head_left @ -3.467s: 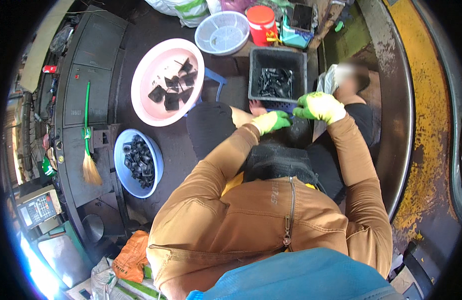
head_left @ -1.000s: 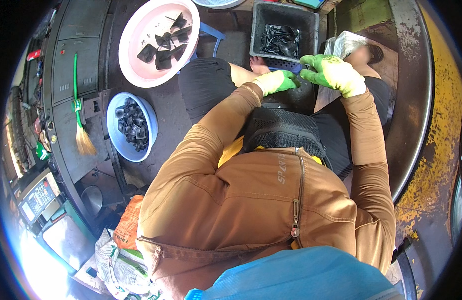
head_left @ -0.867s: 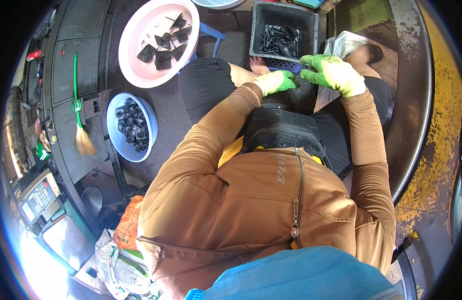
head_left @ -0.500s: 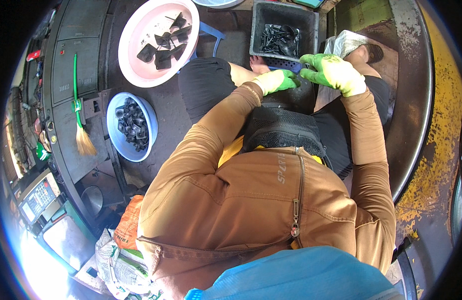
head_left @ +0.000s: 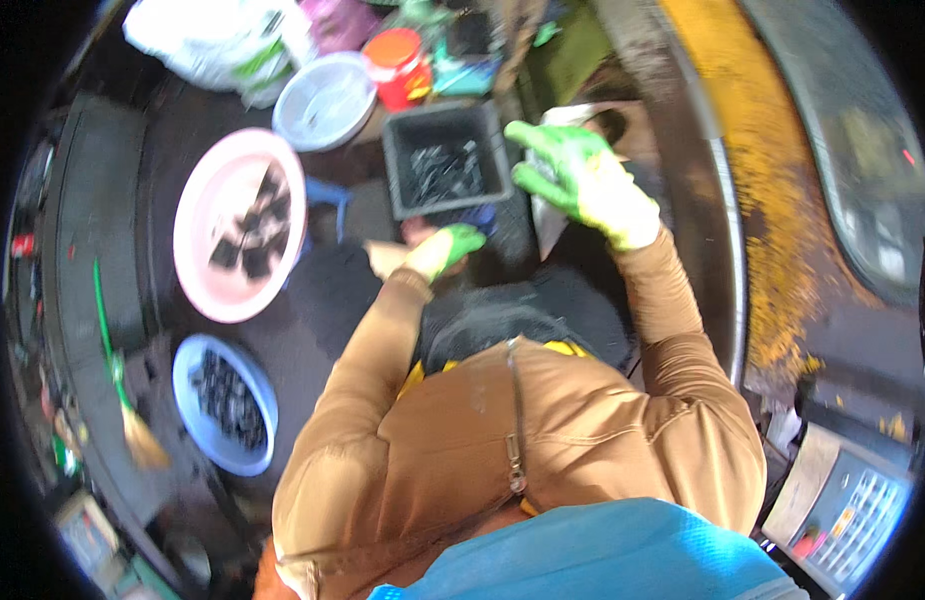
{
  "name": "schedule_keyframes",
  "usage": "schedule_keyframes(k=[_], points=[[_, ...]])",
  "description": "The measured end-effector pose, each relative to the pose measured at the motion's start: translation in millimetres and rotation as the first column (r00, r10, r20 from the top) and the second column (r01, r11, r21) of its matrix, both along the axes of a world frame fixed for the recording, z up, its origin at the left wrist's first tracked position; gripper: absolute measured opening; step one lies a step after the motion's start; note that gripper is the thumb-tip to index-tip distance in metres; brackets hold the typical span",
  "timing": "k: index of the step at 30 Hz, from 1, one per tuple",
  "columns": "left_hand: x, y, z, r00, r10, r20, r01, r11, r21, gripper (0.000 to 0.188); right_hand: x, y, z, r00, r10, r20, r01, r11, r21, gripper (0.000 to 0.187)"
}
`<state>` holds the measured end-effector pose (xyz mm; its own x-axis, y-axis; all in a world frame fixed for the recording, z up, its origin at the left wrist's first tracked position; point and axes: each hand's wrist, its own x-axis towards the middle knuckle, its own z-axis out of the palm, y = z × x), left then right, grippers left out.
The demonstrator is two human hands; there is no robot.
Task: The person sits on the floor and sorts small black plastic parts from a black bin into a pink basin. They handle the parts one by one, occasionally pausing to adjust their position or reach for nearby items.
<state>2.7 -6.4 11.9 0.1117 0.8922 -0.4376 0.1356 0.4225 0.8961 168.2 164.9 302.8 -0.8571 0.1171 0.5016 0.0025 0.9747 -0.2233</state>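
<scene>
Both my hands wear pale yellow gloves with green fingers. My left hand (head_left: 444, 250) is above my lap, just below the black bin, its fingers stretched out toward the right; I make out nothing in it. My right hand (head_left: 585, 188) is raised to the right of the bin, with its thumb and fingers spread and nothing visible between them. The black rectangular bin (head_left: 393, 165) holds dark, thin pieces, blurred by motion. A dark mesh-like item (head_left: 502, 312) lies across my lap.
To the left stand a pink basin (head_left: 197, 215) with black flat parts and a blue basin (head_left: 187, 420) with many small black parts. Beyond are a pale basin (head_left: 322, 105) and a red bucket (head_left: 397, 70). A metal edge (head_left: 727, 260) runs along my right, beside yellow worn machinery (head_left: 782, 190).
The view has swung, bringing the red bucket, the pale basin and a right-hand keypad panel into sight. My hands have moved farther apart, and the right one's fingers now spread more.
</scene>
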Motion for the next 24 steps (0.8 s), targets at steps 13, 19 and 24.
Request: schedule_keyframes(k=[13, 19, 24], points=[[-7, 13, -3, 0.954, -0.196, -0.229, 0.243, 0.949, 0.201, 0.078, 272, -95, 220, 0.210, -0.255, -0.944, 0.975, 0.120, 0.185, 0.031], [-3, 18, -8, 0.981, -0.119, -0.155, 0.160, 0.944, 0.287, 0.044, 306, -64, 203, -0.129, -0.346, -0.929, 0.696, 0.636, -0.333, 0.033], [-1, 19, -27, 0.998, 0.047, 0.040, -0.051, 0.994, 0.095, 0.037, 273, -59, 209, -0.244, -0.536, -0.808, 0.539, 0.618, -0.573, 0.033]])
